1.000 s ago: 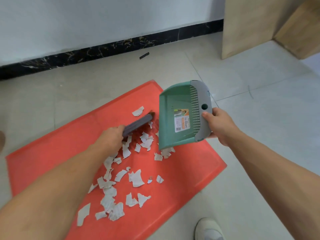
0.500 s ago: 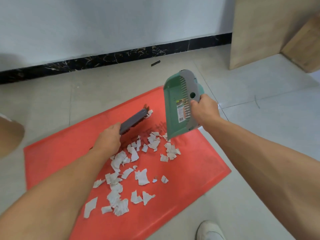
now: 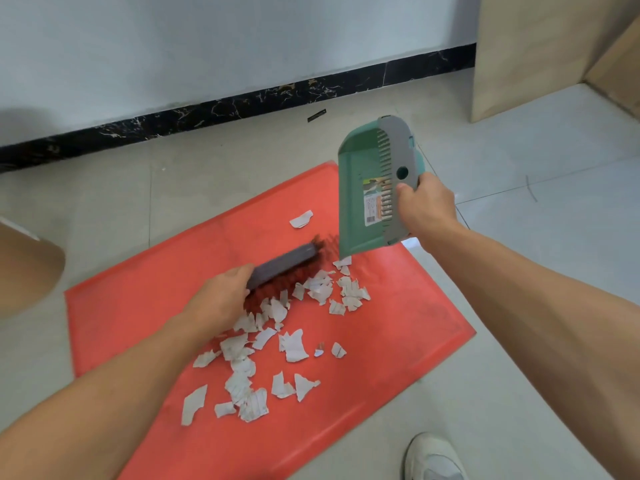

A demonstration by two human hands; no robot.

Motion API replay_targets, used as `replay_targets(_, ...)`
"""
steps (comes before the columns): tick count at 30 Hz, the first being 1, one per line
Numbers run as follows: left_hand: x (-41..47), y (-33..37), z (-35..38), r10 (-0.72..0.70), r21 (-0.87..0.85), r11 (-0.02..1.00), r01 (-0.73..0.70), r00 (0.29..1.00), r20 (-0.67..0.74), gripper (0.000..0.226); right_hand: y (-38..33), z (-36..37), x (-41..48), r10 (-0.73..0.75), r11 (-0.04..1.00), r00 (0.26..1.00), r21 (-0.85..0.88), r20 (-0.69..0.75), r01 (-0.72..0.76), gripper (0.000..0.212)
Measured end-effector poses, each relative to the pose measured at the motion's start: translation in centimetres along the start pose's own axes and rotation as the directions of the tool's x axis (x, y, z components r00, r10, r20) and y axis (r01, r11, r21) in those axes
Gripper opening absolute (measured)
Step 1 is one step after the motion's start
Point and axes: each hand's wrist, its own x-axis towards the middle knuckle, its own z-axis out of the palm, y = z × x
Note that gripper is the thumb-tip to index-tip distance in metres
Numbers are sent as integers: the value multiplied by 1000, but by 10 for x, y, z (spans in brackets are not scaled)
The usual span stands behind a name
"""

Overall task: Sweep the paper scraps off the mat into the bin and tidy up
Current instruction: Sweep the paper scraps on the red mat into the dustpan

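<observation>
The left hand (image 3: 221, 299), gripping the brush (image 3: 282, 263), has dropped its red bristles onto the paper scraps (image 3: 277, 327) — sweeping begins. The right hand (image 3: 427, 206) grips the tilted dustpan (image 3: 363, 195), still lifted.

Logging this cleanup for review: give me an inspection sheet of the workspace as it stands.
Surface: red mat on tiled floor.
Job's things: paper scraps scattered on mat; brush; green dustpan raised, tilted. Bin: not identifiable.
Clutter: small dark strip by the skirting.
Hands: left hand grips brush; right hand grips dustpan.
Cables: nothing seen.
Surroundings: white wall, wooden panels, white shoe.
</observation>
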Motion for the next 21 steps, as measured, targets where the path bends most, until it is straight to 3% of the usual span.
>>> replay_targets(5,38,0,-15,-94,-11,996,93,976,-195,28,4,4,3,-21,999,1000,28,-19,21,28)
replay_targets(11,88,34,-13,-136,113,984,141,989,-52,33,26,12,7,-76,997,996,-27,-51,75,15)
replay_targets(15,74,34,-5,5,198,980,-19,998,70,32,33,14,5,-75,997,996,-26,-41,74,13)
replay_targets(21,32,-3,-14,54,155,987,-52,999,-10,37,37,20,5,-61,998,998,-15,-26,61,15)
